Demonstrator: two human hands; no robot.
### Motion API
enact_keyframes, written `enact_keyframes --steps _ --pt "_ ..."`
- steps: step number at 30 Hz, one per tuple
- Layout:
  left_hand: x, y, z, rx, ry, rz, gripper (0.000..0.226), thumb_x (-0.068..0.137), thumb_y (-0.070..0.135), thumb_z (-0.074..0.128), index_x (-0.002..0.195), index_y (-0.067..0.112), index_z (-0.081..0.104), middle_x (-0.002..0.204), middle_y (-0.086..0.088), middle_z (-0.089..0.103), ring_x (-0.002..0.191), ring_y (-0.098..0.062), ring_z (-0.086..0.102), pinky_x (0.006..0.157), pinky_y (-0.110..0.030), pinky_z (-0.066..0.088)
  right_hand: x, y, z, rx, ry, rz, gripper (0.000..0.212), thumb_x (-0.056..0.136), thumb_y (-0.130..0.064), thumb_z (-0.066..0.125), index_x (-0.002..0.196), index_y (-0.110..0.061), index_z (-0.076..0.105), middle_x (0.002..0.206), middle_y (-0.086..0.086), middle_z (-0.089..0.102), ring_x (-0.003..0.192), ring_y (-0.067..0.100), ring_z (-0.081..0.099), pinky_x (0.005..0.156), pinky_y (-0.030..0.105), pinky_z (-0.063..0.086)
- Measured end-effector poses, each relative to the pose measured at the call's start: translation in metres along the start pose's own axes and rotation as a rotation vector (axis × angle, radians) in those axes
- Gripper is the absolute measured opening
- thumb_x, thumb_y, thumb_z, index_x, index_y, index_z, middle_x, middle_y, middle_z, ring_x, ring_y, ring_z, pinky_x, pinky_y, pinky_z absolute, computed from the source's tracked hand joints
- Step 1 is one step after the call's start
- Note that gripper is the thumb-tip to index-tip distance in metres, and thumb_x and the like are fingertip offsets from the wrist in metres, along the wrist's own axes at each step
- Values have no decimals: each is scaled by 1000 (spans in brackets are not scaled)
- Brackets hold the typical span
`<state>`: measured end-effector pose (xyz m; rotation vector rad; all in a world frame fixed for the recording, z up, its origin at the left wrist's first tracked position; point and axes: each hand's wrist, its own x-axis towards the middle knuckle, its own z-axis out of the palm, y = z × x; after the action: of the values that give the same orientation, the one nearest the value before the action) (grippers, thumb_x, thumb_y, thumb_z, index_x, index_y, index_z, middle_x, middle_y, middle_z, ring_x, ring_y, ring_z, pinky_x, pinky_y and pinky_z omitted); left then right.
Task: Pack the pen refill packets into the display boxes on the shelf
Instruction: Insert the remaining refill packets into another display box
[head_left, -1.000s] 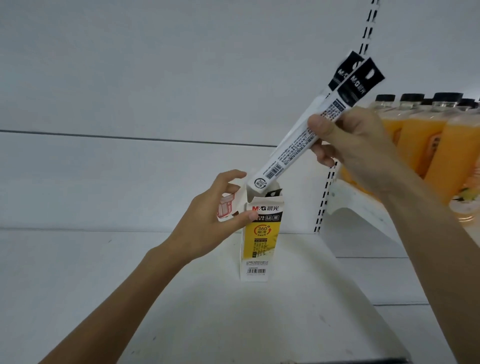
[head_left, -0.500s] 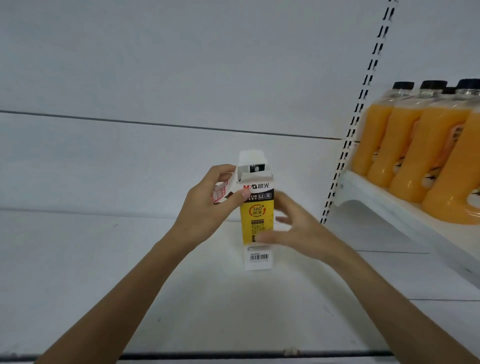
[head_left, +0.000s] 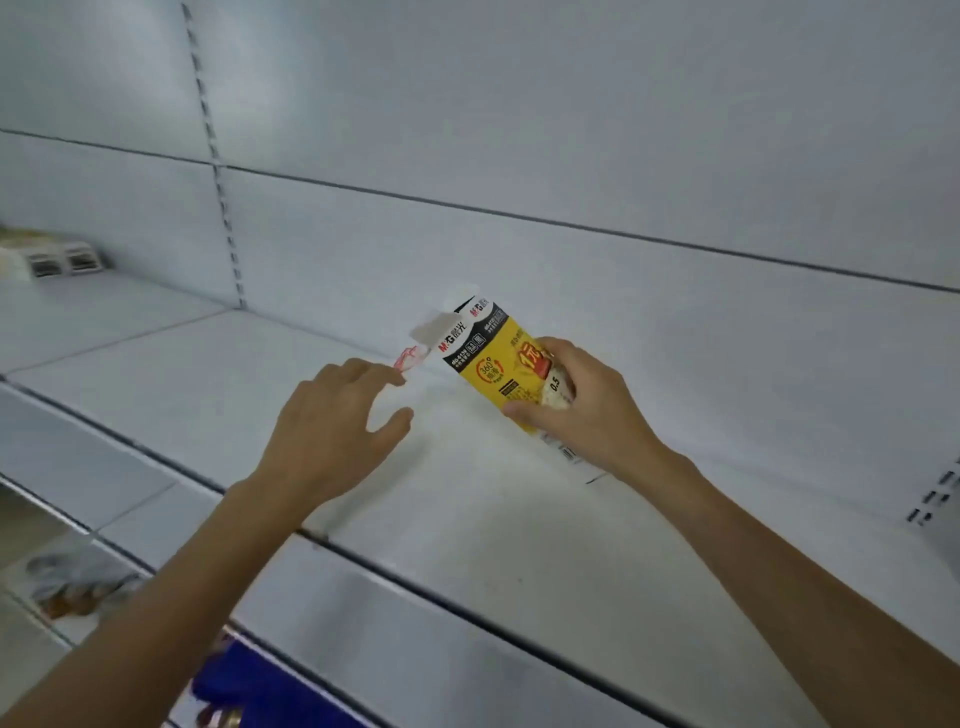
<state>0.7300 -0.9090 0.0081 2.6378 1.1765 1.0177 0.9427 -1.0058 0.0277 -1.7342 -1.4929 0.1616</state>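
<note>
A yellow, white and black display box (head_left: 493, 358) is tilted to the left above the white shelf (head_left: 519, 519), its top flaps open. My right hand (head_left: 576, 410) grips the box around its lower half. My left hand (head_left: 332, 431) is spread with loose fingers just left of the box, its fingertips close to the box's red-printed side flap (head_left: 413, 358). No refill packets are visible outside the box; what is inside is hidden.
At the far left on the neighbouring shelf bay stand small white boxes (head_left: 62, 260). A slotted upright (head_left: 218, 171) divides the back panels. Below the shelf edge, blue goods (head_left: 249, 686) and other items show on lower levels.
The refill packets went into the box and my right hand let them go. My right hand took hold of the box and tilted it left; my left hand released it. The view swung left.
</note>
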Motion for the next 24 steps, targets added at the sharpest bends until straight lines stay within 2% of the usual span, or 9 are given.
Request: enact_keyframes --steps 5,7,11,15,20,24 --pt "-52 -79 -64 184 48 -221 31 86 33 58 114 19 60 118 -3 60 106 -26 53 86 -40 41 43 -61 92 -62 -228 -193 60 69 -54 71 120 -32 47 103 -7 61 87 15 62 78 42 53" --pt "-67 -102 -86 237 63 -291 29 87 35 56 111 21 61 114 0 61 103 -23 55 83 -38 42 55 -92 128 -54 -288 -273 60 71 -54 70 121 -29 47 105 -8 61 92 14 61 81 40 51" --pt "-95 -149 -116 320 28 -392 25 87 38 53 106 24 62 106 6 62 97 -16 57 72 -30 40 75 -151 197 -30 -389 -409 59 73 -55 67 121 -28 46 106 -6 62 86 16 63 80 39 52" --pt "-115 -212 -138 324 22 -481 22 86 36 54 102 24 64 103 5 62 96 -18 57 75 -34 46 97 -199 262 -50 -441 -498 62 75 -54 66 126 -27 43 113 -7 59 100 15 57 79 33 45" --pt "-111 -299 -173 321 -17 -520 19 87 33 55 101 24 64 104 3 61 89 -16 57 75 -35 48 132 -261 344 -47 -477 -537 65 74 -55 66 128 -27 42 113 -5 59 102 17 56 84 39 48" --pt "-92 -369 -207 415 -89 -520 23 89 34 50 107 24 61 105 2 60 95 -18 57 78 -35 48 163 -309 397 -51 -474 -528 64 76 -54 65 129 -26 41 114 -5 59 102 17 56 80 34 44"
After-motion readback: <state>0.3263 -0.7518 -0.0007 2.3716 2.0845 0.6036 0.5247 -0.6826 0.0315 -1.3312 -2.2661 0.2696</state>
